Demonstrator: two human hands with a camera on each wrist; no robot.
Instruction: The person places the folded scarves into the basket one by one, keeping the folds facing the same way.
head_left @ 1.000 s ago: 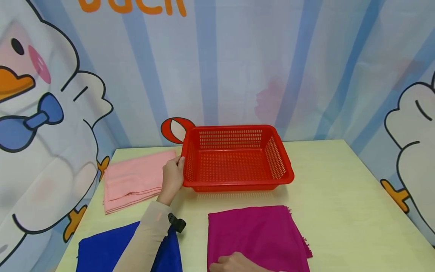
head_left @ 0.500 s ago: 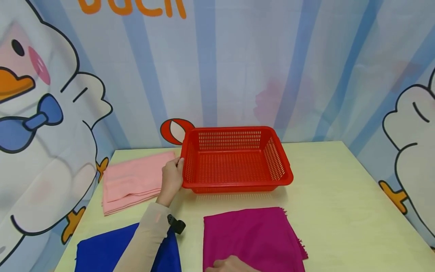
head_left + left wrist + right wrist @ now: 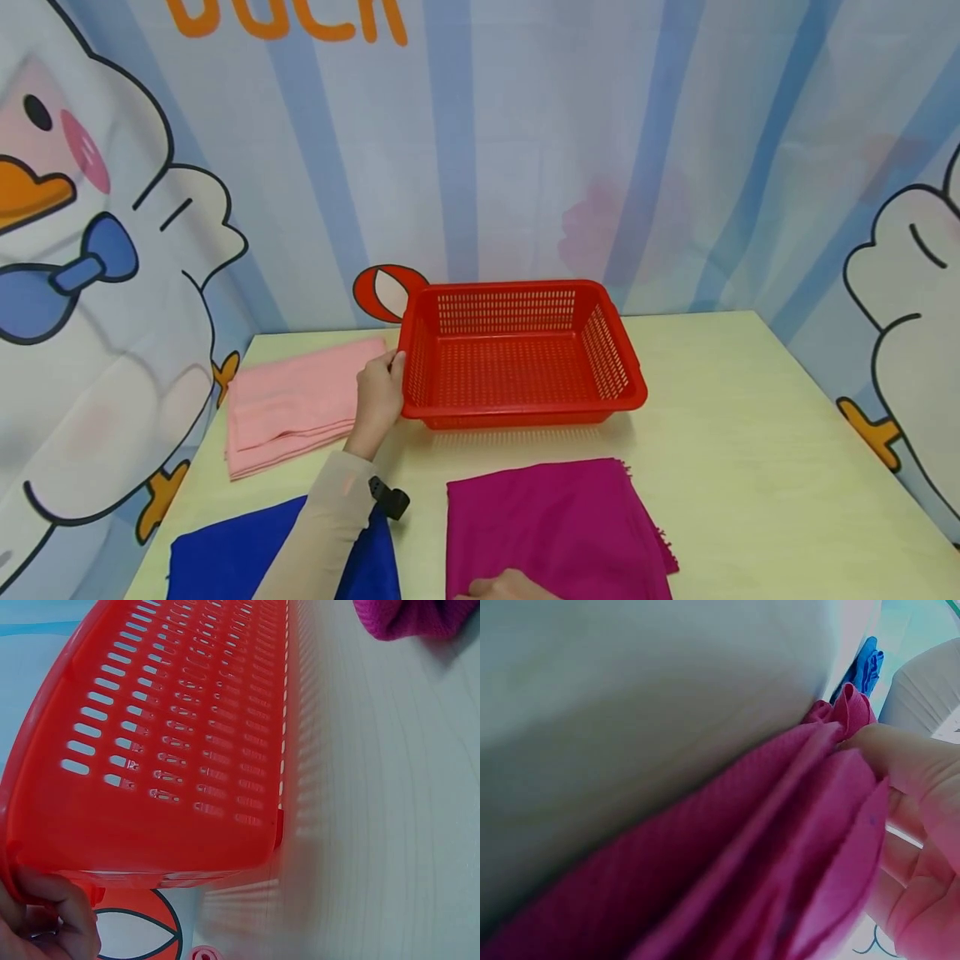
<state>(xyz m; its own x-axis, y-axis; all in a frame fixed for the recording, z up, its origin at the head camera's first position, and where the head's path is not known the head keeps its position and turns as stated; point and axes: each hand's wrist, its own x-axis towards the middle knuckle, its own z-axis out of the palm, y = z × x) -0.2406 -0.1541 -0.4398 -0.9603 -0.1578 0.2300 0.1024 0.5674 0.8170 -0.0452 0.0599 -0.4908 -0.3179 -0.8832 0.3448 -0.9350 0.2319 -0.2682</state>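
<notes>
My left hand [image 3: 378,398] grips the left rim of a red plastic basket [image 3: 525,413] at the back middle of the table. In the left wrist view, curled fingers [image 3: 71,919] hook around the rim beside the slotted wall. A folded magenta cloth [image 3: 555,525] lies in front of the basket. At its near side, my right hand [image 3: 512,586] is partly cut off by the bottom of the head view. The right wrist view shows that hand pinching the cloth's layered, gathered edge [image 3: 810,825] between thumb and fingers.
A folded pink cloth [image 3: 296,404] lies left of the basket, behind my left forearm. Nearer, a folded blue cloth [image 3: 225,550] is partly covered by the sleeve [image 3: 322,517]. Behind the pale table [image 3: 750,433] hangs a duck-print curtain [image 3: 517,150].
The magenta cloth and my right hand have shifted slightly to the left. My left hand keeps its hold on the basket, and the head view has tilted a little.
</notes>
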